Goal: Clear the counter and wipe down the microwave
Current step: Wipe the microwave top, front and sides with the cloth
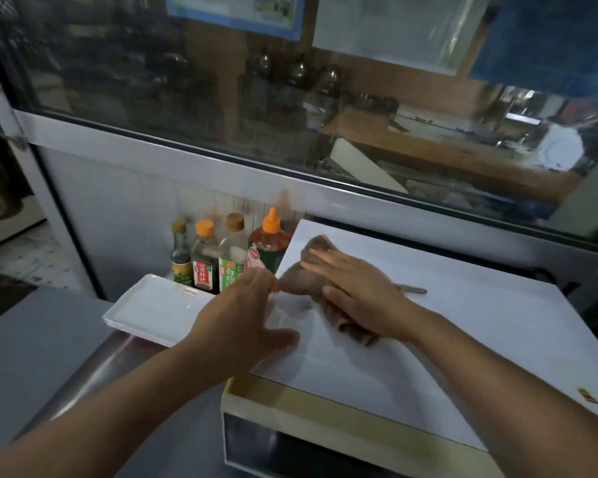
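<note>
Window (pixel 290 98): wide glass pane with a pale frame, running behind the work area; a kitchen interior shows dimly through it.
Table (pixel 32 357): grey metal surface, carrying the microwave, plates and bottles.
Microwave (pixel 446 339): white top panel, cream front edge, dark door at the bottom of view; it stands at the right of the table, below the window.
Plates (pixel 152 308): white rectangular stack, just left of the microwave, in front of the bottles.
Bottles (pixel 228 253): four condiment bottles in a row against the wall, between plates and microwave; orange and cork-coloured caps.
Cloth (pixel 311 270): brown-grey rag, spread on the microwave top near its left rear corner.
Right hand (pixel 356 288): flat, palm down, fingers extended, pressing the cloth onto the top panel.
Left hand (pixel 246 319): fingers loosely spread, holding nothing, at the microwave's left edge; fingertips beside the cloth's edge, contact cannot be determined.
</note>
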`<action>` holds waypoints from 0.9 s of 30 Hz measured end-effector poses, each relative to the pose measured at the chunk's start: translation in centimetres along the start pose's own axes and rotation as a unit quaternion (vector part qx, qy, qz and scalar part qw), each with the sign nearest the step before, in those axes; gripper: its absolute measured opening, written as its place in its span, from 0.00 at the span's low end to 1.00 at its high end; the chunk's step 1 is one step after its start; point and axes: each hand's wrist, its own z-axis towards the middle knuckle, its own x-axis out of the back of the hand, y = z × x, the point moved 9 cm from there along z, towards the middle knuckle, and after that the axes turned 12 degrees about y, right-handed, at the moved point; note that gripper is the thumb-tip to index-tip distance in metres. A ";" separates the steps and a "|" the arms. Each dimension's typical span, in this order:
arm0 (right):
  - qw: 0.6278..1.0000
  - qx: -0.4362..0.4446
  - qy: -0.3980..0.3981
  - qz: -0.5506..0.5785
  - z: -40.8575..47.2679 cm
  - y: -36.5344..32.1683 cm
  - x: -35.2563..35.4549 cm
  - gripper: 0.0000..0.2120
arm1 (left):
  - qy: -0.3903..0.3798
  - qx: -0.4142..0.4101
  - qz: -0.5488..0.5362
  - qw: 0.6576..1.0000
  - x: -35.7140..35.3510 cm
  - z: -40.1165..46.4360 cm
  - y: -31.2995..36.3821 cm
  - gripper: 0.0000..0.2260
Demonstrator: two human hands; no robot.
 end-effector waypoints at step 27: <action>0.971 -0.229 0.008 -0.067 -5.7 2.1 1.5 0.24 | 0.030 0.031 0.060 0.997 0.5 -5.1 0.8 0.27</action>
